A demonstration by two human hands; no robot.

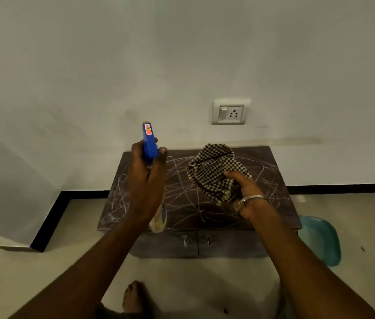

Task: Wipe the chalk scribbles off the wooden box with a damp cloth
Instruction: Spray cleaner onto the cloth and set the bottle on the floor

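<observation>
Room: standing dim and bare, with a pale wall (181,54) carrying a switch-and-socket plate (230,112) and black skirting (50,217) running along the light floor (43,284).
Box: wooden box (274,171) sitting on the floor against the wall, its dark lid facing up and two metal latches (185,240) showing on the near face.
Chalk: chalk scribbles (181,199) looping white across nearly the whole lid, from left edge to right, with no cleared patch showing.
Left: left hand (146,180) holding a spray bottle (149,143) upright above the left part of the lid, fingers (162,150) curling round the neck below the blue trigger head, which is pointing away from the person.
Right: right hand (248,192) holding up the cloth (211,171), checked dark and pale and bunched loosely over the right half of the lid. Fingers (230,174) pinching its near edge, with a metal bangle (253,199) circling the wrist. Not possible to tell whether the cloth's lower folds are touching the wood.
Progress: judging by bottle and cloth raised side by side, looking like the wetting stage, with the cloth being readied and not yet rubbing the lid.
Remaining: by the look of the lid, all of the wiping, every chalk line waiting to be cleared.
Also in shot: a teal plastic object (322,238) lying on the floor just beside the box's right end, and a bare foot (133,295) resting at the lower edge.
</observation>
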